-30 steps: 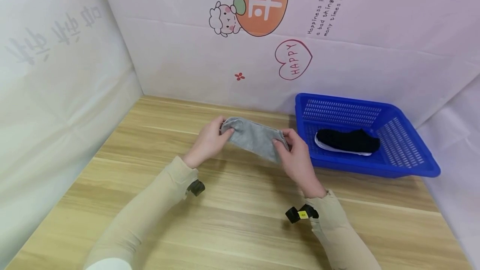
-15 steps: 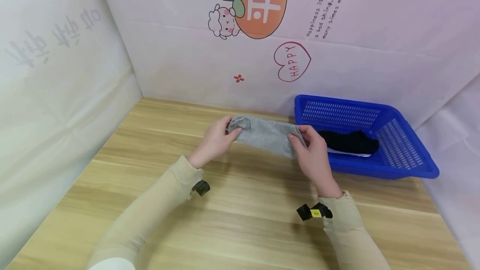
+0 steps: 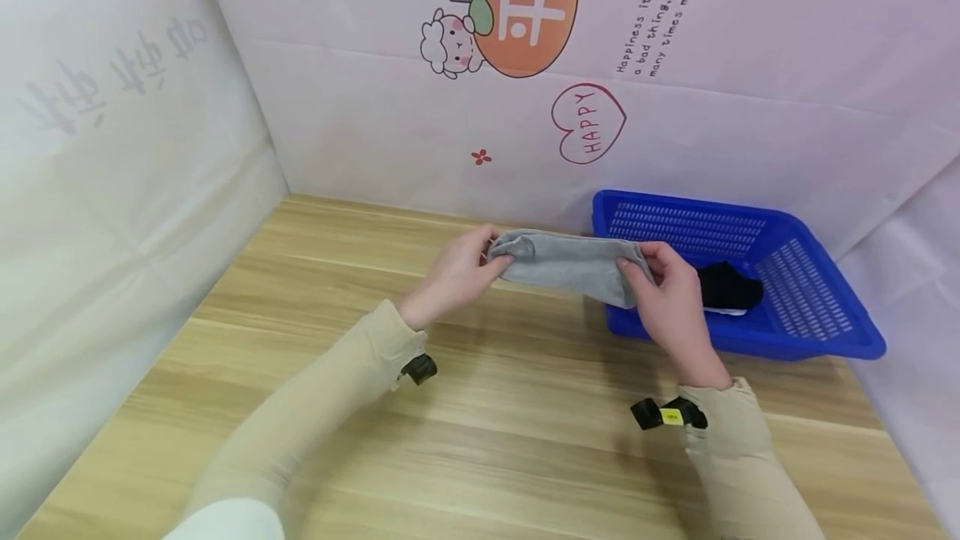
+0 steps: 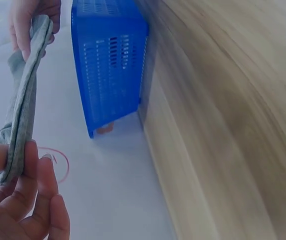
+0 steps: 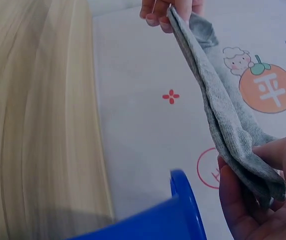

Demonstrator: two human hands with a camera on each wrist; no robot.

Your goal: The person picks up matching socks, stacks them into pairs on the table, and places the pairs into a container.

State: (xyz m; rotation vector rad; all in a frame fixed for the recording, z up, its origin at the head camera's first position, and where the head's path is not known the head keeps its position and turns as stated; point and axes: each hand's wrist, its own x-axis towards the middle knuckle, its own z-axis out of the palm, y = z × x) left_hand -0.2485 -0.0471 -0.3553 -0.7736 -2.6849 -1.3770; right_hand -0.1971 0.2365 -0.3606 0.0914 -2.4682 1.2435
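Note:
A pair of grey socks (image 3: 570,263), layered together, is stretched lengthwise between both hands above the table, at mid-height in the head view. My left hand (image 3: 456,275) pinches the left end, thumb in front and fingers behind. At the other end my right hand (image 3: 675,311) grips the socks between thumb and fingers, overlapping the basket in this view. Seen edge-on in the right wrist view, the grey socks (image 5: 223,105) show several fabric layers lying against each other. Inside the blue basket (image 3: 847,307) lies a black sock (image 3: 729,286) on something white, partly hidden by my right hand.
The basket stands at the back right of the wooden table (image 3: 480,440), close to the printed back wall sheet (image 3: 360,123). Another white sheet (image 3: 135,215) hangs along the left side. Each wrist carries a small black camera.
Both hands have moved to the right with the grey socks, which now overlap the basket's left side. The grips look the same, and the basket has stayed in place.

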